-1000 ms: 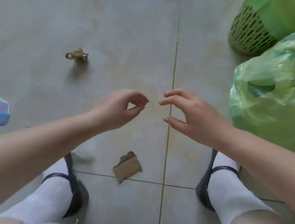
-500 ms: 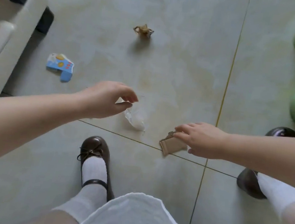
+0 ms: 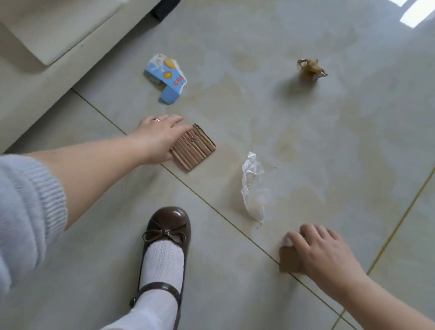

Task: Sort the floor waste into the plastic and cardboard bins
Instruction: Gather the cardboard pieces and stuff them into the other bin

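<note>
My left hand (image 3: 159, 139) lies with straight fingers on the edge of a ribbed cardboard piece (image 3: 194, 148); I cannot tell if it grips it. Just beyond this hand is a blue carton (image 3: 166, 79). My right hand (image 3: 323, 251) curls its fingers over a small brown cardboard piece (image 3: 288, 259). A clear plastic wrapper (image 3: 253, 188) lies near it, to its left, and a crumpled golden wrapper (image 3: 312, 69) far beyond.

Ribbed brown cardboard (image 3: 195, 148), blue carton (image 3: 166, 79), glossy brown shoe (image 3: 168, 229)
</note>
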Available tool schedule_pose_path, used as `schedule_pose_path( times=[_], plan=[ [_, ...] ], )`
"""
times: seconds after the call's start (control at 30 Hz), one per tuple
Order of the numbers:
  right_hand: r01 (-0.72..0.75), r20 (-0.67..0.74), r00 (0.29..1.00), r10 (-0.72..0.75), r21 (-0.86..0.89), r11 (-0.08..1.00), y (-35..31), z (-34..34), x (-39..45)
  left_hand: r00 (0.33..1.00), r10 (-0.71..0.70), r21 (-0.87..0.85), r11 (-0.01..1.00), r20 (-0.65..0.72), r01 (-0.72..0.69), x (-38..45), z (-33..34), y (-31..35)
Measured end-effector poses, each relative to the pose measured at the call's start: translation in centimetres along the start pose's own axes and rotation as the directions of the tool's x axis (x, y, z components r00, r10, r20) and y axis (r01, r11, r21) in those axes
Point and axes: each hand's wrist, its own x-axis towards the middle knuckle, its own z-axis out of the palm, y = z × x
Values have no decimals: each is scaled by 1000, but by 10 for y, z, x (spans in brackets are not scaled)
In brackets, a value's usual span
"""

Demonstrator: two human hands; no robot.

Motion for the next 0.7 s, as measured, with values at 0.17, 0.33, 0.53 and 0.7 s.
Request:
schedule_pose_path(
  times=[0.17, 0.33, 0.53, 0.7],
  plan=[
    [34, 31, 999, -33, -26, 999, 1, -1, 14, 994, 102, 169, 980, 49, -109, 21, -1, 3],
    [-10, 99, 995, 10, -7, 1000, 4, 1, 18, 975, 213, 312, 924, 56, -220, 34, 3, 12],
    [-55, 155, 987, 53, 11, 998, 4, 0, 23, 972, 231, 371, 900, 39, -228, 43, -7, 16],
    [-293, 192, 954, 228, 457, 840, 2, -15, 28, 972, 230, 234, 944, 38, -232, 40, -7, 10]
  ],
)
